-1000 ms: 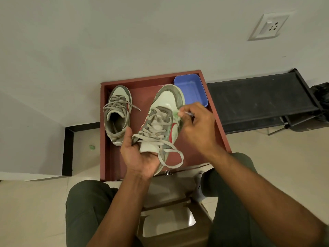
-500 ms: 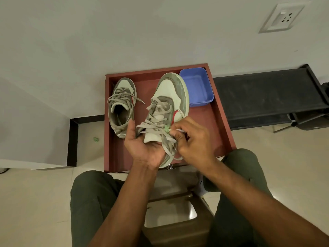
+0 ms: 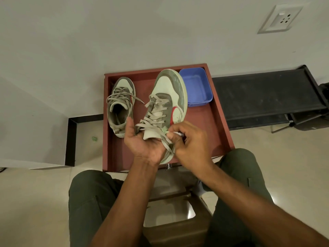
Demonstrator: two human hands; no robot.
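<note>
The left hand (image 3: 144, 145) cups the heel of a shoe (image 3: 169, 93) from below, palm up, thumb standing free beside the collar and fingers wrapped under the sole out of sight. The shoe is held above the tray (image 3: 219, 122), over its middle, toe pointing to the tray's far edge and tilted a little to the right. The right hand (image 3: 189, 145) is curled tight, fingertips pinching a small tool (image 3: 178, 133) with a white handle. The tool's green tip touches the laces (image 3: 154, 120) near the shoe's collar, over the near half of the tray. What kind of tool it is cannot be told. A second shoe (image 3: 121, 107) lies flat in the tray's left half, laces loose. A blue tub (image 3: 195, 86) sits in the tray's far right corner, partly behind the held shoe's toe.
</note>
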